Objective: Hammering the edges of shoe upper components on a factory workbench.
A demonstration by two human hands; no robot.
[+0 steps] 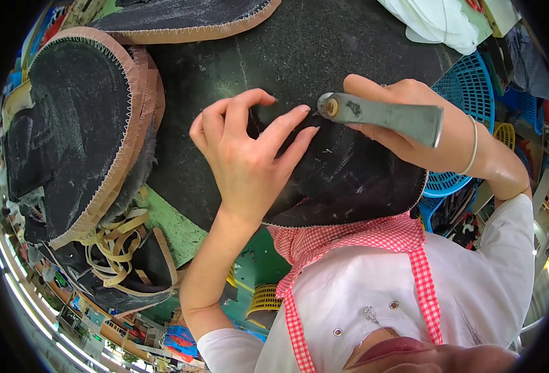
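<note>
My right hand (451, 133) is wrapped round a hammer (386, 115) with a grey metal head, and its handle is mostly hidden beneath the head and fingers. A black leather-like piece (361, 193) with a zigzag-stitched edge lies in front of me. My left hand (243, 137) is over this piece, fingers spread and bent, fingertips down close to its surface. The left index finger and thumb are a little apart, just left of the hammer head. Whether anything small lies between those fingertips is hard to see.
Black pieces with tan stitched borders (63, 124) are stacked at the left, another (187, 18) behind. Tan strips (119, 248) hang below the stack. To the right are a blue basket (479, 87) and white plastic sheeting (433, 22). A dark sheet (287, 50) covers the worktop.
</note>
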